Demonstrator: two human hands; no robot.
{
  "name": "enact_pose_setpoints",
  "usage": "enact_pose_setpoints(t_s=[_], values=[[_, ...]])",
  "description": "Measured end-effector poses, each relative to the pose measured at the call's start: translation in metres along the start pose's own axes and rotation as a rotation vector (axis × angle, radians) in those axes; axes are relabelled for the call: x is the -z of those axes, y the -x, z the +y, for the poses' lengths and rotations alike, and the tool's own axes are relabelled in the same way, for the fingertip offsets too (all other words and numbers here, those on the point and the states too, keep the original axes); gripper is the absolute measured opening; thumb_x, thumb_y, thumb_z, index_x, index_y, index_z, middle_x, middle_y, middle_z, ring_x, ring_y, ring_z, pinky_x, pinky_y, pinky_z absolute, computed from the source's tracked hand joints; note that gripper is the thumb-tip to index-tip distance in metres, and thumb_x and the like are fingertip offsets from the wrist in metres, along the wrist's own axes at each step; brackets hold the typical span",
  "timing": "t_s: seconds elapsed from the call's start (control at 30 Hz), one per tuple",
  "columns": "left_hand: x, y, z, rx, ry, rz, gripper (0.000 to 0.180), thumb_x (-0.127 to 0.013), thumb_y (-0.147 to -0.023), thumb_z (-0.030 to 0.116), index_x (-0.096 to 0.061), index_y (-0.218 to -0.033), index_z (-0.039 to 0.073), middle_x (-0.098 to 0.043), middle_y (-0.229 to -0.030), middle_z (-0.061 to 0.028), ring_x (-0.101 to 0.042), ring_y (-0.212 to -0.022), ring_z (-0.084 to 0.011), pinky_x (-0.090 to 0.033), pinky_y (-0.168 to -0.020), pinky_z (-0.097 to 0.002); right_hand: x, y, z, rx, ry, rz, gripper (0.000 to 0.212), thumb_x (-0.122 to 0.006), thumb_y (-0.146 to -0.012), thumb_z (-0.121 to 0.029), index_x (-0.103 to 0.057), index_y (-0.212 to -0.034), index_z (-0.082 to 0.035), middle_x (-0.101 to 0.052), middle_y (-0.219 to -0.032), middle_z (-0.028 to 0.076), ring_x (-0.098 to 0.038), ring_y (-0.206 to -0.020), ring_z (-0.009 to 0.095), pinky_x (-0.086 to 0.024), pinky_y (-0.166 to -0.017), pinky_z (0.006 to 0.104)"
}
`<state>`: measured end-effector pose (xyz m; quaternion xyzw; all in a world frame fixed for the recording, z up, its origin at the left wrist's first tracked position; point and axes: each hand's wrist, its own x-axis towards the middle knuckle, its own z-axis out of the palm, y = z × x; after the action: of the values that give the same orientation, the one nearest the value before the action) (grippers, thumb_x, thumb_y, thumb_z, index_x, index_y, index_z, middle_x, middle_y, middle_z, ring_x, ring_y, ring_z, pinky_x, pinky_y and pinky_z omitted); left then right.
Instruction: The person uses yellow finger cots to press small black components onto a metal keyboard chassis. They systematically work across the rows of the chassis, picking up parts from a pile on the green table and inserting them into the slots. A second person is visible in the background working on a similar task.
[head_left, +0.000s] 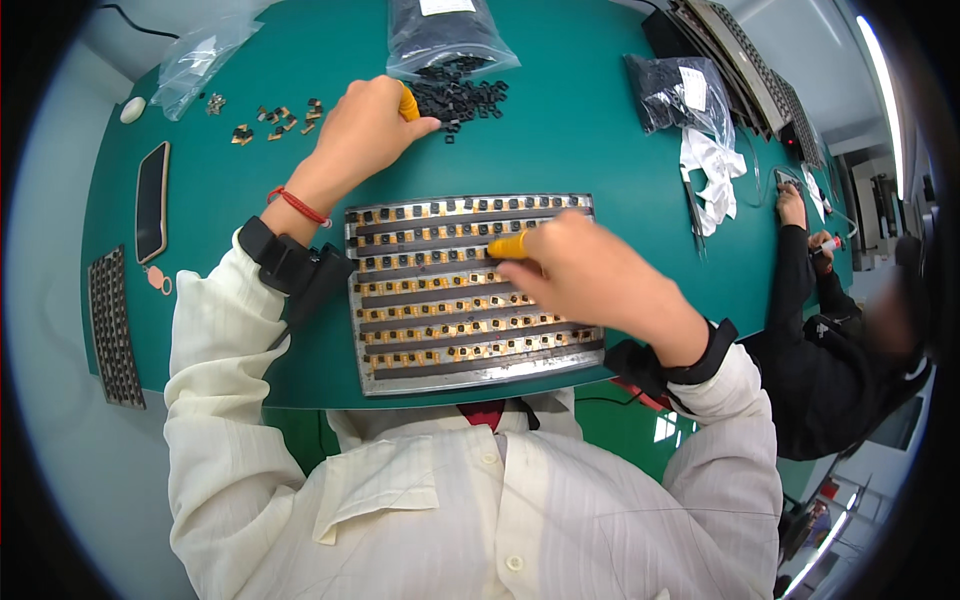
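A metal tray (480, 377) lies in front of me, with several rows of small gold-coloured parts topped by black squares, between dark strips. Over its middle, my right hand (590, 270) bends down, its index finger in a yellow finger cot touching the third row from the far side. The thumb is close beside that fingertip; whatever they pinch is too small to name. My left hand (365, 125) reaches to the left edge of a pile of small black square parts (465, 100). Its fingers are curled, one in a yellow cot, and hide anything between them.
Behind the pile lies a bag of black parts (445, 40); another bag (675, 95) sits right, near white tissue (715, 180) and tweezers (692, 205). Loose gold parts (285, 120), a phone (152, 205) and a strip tray (115, 330) are left. A co-worker (820, 330) sits right.
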<state>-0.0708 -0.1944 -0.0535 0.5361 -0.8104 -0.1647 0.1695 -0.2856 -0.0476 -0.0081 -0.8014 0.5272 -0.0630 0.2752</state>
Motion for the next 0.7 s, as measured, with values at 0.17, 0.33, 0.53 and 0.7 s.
enact_pose_setpoints(t_s=[0.17,0.33,0.53,0.7], values=[[-0.008,0.002,-0.004,-0.093,-0.078,0.062,0.025,-0.076,-0.080,0.019,-0.073,-0.087,-0.005,-0.070,-0.072,-0.0161,-0.069,-0.067,-0.0275,-0.054,-0.064,-0.0349,0.029,0.007,0.033,-0.059,-0.022,0.255,0.018,-0.068,-0.085,-0.009,-0.072,-0.098,0.003,-0.064,-0.070,0.017,-0.060,-0.058,0.025,-0.047,-0.055,0.0347],[-0.002,0.016,0.002,-0.140,-0.102,-0.019,0.019,-0.074,-0.079,0.013,-0.073,-0.086,-0.005,-0.070,-0.072,-0.0159,-0.069,-0.067,-0.0267,-0.054,-0.063,-0.0339,0.016,0.027,0.043,-0.065,-0.037,0.266,0.014,-0.068,-0.082,-0.006,-0.069,-0.084,0.008,-0.065,-0.079,0.021,-0.064,-0.066,0.036,-0.052,-0.063,0.0396],[0.002,0.027,0.002,-0.136,-0.031,-0.032,0.017,-0.073,-0.079,0.009,-0.071,-0.087,-0.007,-0.070,-0.072,-0.0152,-0.068,-0.065,-0.0224,-0.053,-0.062,-0.0312,-0.005,0.037,0.034,0.049,-0.093,0.216,0.012,-0.068,-0.081,-0.003,-0.069,-0.084,0.008,-0.062,-0.086,0.016,-0.063,-0.073,0.033,-0.051,-0.068,0.0404],[0.027,0.042,0.009,-0.138,0.101,-0.137,0.015,-0.072,-0.079,0.006,-0.070,-0.085,-0.007,-0.068,-0.070,-0.0133,-0.065,-0.062,-0.0198,-0.052,-0.062,-0.0289,-0.008,0.030,0.029,0.075,0.020,0.196,0.013,-0.066,-0.081,-0.004,-0.067,-0.077,0.008,-0.060,-0.083,0.016,-0.063,-0.074,0.032,-0.053,-0.069,0.0405]])
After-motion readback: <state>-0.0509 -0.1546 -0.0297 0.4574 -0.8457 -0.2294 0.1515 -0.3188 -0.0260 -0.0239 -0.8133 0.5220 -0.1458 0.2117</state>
